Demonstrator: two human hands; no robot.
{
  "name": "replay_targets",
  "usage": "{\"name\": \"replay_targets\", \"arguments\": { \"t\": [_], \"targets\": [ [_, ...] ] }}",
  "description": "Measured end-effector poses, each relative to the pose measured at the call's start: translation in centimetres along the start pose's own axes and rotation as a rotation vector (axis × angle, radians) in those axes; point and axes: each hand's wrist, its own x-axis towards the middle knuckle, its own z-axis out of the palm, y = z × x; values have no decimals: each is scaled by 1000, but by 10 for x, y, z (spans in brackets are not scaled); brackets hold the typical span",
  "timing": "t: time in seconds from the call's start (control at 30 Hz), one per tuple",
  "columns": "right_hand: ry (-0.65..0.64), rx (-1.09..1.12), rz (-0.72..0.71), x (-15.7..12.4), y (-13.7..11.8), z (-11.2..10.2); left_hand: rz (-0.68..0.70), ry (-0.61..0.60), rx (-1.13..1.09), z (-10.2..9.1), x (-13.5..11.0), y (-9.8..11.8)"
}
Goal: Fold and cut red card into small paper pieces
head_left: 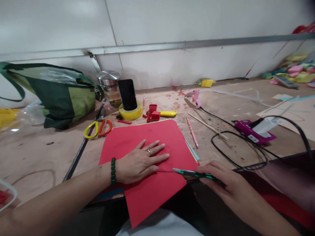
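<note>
My left hand (141,160) lies flat on red paper (128,137), fingers spread and pointing right; a ring and a green bead bracelet show on it. Beneath the top red sheet is a stack with blue and yellowish edges (194,152) at the right. A piece of the red paper (150,200) hangs over the table's front edge. In my right hand (219,175) is a green utility knife (194,172), its tip touching the red paper along a line just right of my left fingertips.
Behind the paper are small red boxes (155,115), a yellow-handled tool (168,113) and a phone (127,95) leaning on a tape roll (131,113). Scissors (91,129) lie left. To the right are a pink glue gun (195,98), a purple power strip (256,132) and cables.
</note>
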Motion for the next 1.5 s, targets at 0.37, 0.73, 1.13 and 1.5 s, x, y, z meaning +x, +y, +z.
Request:
{"name": "replay_targets", "arguments": {
  "t": [0.37,0.73,1.13,1.5],
  "targets": [
    [96,-13,-99,-5,1,11,-5,-8,-35,2,2,0],
    [91,-10,-66,-11,-2,11,-9,7,-35,4,2,0],
    [76,5,-67,-9,0,7,-27,11,-33,2,4,4],
    [199,-84,-50,-12,21,-2,-100,7,-102,-7,39,24]
  ]
}}
